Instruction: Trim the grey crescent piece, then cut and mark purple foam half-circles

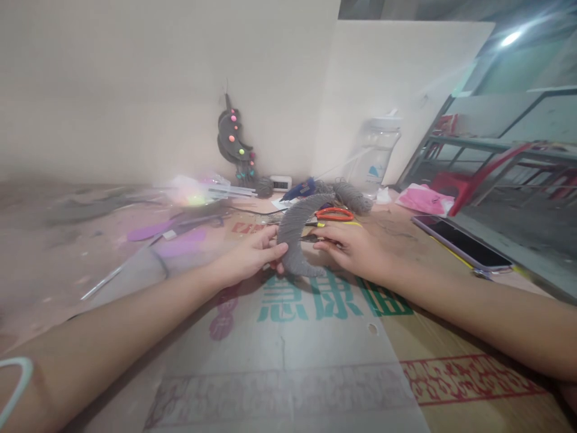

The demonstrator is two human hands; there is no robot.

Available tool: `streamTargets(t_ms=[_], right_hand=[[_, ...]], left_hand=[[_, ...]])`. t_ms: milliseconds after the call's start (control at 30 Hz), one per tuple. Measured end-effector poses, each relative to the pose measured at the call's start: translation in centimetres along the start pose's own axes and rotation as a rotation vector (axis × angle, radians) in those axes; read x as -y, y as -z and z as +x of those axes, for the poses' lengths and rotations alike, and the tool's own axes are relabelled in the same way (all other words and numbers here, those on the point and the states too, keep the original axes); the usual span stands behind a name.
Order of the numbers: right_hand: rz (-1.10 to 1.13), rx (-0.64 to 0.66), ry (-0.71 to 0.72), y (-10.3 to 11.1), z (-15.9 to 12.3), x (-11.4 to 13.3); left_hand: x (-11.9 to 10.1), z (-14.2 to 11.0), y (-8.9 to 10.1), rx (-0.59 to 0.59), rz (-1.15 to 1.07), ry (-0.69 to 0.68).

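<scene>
Left grip (264,249): pinching crescent (291,240), centre
Right grip (349,246): cannot tell
Phone (464,242): right, near bench (45,270) edge
Scissors (336,210): partly hidden

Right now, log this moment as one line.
left hand: holds crescent | right hand: beside crescent, grip unclear | beyond: scissors, yarn | right side: phone

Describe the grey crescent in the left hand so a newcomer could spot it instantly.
Start from the brown printed cardboard. Just beyond its large green lettering, the left hand holds the grey crescent. Unlike the dark crescent behind it, dotted with colour, this one is plain.
</scene>
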State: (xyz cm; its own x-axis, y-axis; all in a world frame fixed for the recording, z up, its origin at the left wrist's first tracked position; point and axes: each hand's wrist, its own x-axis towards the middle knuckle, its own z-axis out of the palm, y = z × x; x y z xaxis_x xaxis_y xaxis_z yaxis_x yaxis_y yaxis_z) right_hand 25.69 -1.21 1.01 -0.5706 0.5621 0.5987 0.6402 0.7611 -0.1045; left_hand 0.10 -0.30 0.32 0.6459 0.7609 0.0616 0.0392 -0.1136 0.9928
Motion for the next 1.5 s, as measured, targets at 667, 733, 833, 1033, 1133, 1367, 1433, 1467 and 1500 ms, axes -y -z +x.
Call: streamTargets(t_ms=[667,733,833,1033,1133,1367,1433,1467,1500], right_hand=[[0.027,-0.023,0.012,-0.03,0.06,-0.18],[0.043,-0.031,0.000,-0.03,0.07,-0.11],[0.039,-0.042,-0.006,-0.06,0.06,-0.07],[0.031,0.009,-0.012,-0.05,-0.05,-0.13],[0.022,0.036,-0.020,-0.04,-0.17,-0.14],[-0.019,0.041,-0.001,-0.08,-0.21,-0.21],[-0.036,0.034,0.004,-0.07,-0.15,-0.17],[-0.045,0.033,0.007,-0.06,-0.12,-0.14],[-0.058,0.035,0.010,-0.04,-0.09,-0.10]], left_hand=[[-0.07,-0.15,-0.25,-0.028,-0.028,0.006],[-0.20,-0.17,-0.34,-0.035,-0.034,0.007],[-0.48,-0.21,-0.50,-0.036,-0.034,0.002],[-0.68,-0.21,-0.59,-0.033,-0.008,-0.014],[-0.52,-0.14,-0.53,-0.022,0.000,-0.018],[-0.10,0.00,-0.40,-0.012,-0.006,-0.011],[0.01,-0.02,-0.38,-0.017,-0.009,-0.011],[0.05,-0.03,-0.38,-0.019,-0.009,-0.012],[0.07,-0.05,-0.39,-0.019,-0.005,-0.010]])
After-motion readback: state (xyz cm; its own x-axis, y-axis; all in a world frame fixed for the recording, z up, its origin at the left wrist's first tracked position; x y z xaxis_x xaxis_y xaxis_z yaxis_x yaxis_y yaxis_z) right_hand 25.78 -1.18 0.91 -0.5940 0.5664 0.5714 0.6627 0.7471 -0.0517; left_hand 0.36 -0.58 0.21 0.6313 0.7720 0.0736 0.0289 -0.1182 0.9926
